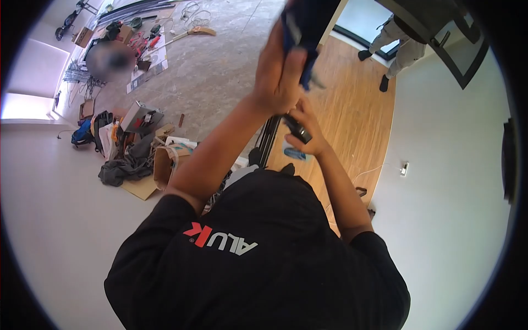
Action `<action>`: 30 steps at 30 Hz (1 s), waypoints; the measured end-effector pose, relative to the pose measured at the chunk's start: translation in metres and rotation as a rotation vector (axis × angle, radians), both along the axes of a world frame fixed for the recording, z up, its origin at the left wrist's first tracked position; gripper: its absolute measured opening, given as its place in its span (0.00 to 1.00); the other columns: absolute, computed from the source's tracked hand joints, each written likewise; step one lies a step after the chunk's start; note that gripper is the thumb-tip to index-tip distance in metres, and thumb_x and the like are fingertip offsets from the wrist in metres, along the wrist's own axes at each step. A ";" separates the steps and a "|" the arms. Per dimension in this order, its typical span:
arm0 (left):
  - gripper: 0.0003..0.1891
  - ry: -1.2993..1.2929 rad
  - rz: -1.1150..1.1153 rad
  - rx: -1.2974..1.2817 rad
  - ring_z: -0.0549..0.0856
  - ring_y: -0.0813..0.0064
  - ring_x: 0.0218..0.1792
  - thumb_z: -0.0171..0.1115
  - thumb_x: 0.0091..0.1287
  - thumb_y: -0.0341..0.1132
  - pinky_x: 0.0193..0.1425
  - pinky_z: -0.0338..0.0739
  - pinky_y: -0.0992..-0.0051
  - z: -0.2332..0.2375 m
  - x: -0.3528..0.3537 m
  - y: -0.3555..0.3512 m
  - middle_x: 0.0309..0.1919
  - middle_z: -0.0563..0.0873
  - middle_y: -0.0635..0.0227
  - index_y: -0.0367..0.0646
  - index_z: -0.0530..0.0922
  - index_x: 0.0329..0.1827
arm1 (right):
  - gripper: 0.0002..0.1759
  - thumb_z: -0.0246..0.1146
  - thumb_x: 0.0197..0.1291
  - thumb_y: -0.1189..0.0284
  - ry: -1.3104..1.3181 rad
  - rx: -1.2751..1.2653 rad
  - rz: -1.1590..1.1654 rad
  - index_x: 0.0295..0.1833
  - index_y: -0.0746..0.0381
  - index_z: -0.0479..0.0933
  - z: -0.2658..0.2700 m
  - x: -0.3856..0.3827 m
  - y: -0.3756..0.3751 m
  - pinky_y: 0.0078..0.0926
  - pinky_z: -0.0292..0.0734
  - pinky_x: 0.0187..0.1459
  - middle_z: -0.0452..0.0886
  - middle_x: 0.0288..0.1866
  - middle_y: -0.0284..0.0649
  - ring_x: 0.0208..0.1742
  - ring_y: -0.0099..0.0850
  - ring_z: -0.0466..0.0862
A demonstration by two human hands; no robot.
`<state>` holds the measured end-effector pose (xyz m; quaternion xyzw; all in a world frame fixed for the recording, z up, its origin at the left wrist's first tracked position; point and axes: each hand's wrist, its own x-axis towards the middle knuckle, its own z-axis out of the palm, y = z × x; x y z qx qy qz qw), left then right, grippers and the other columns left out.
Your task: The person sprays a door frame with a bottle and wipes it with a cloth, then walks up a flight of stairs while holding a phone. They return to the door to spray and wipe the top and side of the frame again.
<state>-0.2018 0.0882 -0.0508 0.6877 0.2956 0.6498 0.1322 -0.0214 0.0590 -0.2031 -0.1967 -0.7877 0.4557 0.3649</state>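
Observation:
My left hand [278, 74] is raised high and closed around a dark blue object [305, 25] that reaches to the top edge of the view; I cannot tell what the object is. Just below and touching it, my right hand [308, 132] grips a small black tool [297, 130], with a blue-and-white piece [294, 153] showing under its fingers. Both forearms rise from my black shirt [258, 264], which carries a red and white logo. The blue object hides the fingertips of my left hand.
A pile of bags, grey cloth and a cardboard box [165, 162] lies on the floor at left. Further back a person [110, 59] sits among scattered tools. Another person [399, 47] stands at top right by the wooden floor [352, 110]. A wall socket [404, 169] sits at right.

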 end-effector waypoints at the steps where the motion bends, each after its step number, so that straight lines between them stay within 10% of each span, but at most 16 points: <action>1: 0.24 0.004 0.041 0.079 0.75 0.48 0.69 0.47 0.79 0.31 0.73 0.69 0.61 0.021 0.003 0.003 0.71 0.72 0.40 0.26 0.65 0.74 | 0.27 0.72 0.52 0.65 0.085 -0.030 -0.025 0.55 0.69 0.78 -0.005 -0.001 -0.003 0.49 0.54 0.79 0.54 0.82 0.65 0.82 0.60 0.60; 5: 0.21 0.011 0.186 0.223 0.78 0.49 0.64 0.47 0.78 0.30 0.68 0.73 0.61 0.053 0.007 0.011 0.67 0.74 0.40 0.25 0.69 0.69 | 0.27 0.72 0.52 0.71 0.106 -0.103 -0.100 0.58 0.66 0.76 0.009 0.002 -0.003 0.46 0.65 0.73 0.63 0.77 0.62 0.75 0.56 0.71; 14: 0.26 -0.130 0.090 -0.274 0.75 0.61 0.64 0.47 0.76 0.32 0.68 0.71 0.69 -0.100 0.008 -0.036 0.58 0.75 0.51 0.27 0.72 0.74 | 0.23 0.72 0.46 0.75 0.056 0.050 -0.166 0.51 0.68 0.78 0.009 -0.007 -0.004 0.45 0.62 0.75 0.61 0.78 0.60 0.78 0.56 0.68; 17: 0.23 -0.074 0.211 -0.031 0.76 0.62 0.60 0.45 0.79 0.35 0.66 0.70 0.67 -0.064 0.012 -0.022 0.59 0.74 0.50 0.23 0.74 0.65 | 0.36 0.73 0.54 0.73 0.131 0.111 -0.172 0.71 0.64 0.74 0.004 -0.006 -0.010 0.48 0.63 0.75 0.63 0.79 0.58 0.79 0.56 0.65; 30: 0.23 -0.040 0.278 0.035 0.78 0.60 0.58 0.46 0.78 0.35 0.65 0.72 0.66 -0.035 0.011 -0.015 0.56 0.76 0.50 0.26 0.75 0.66 | 0.39 0.73 0.48 0.78 0.170 0.123 -0.210 0.69 0.58 0.72 -0.002 -0.009 -0.018 0.48 0.66 0.73 0.62 0.78 0.60 0.73 0.59 0.71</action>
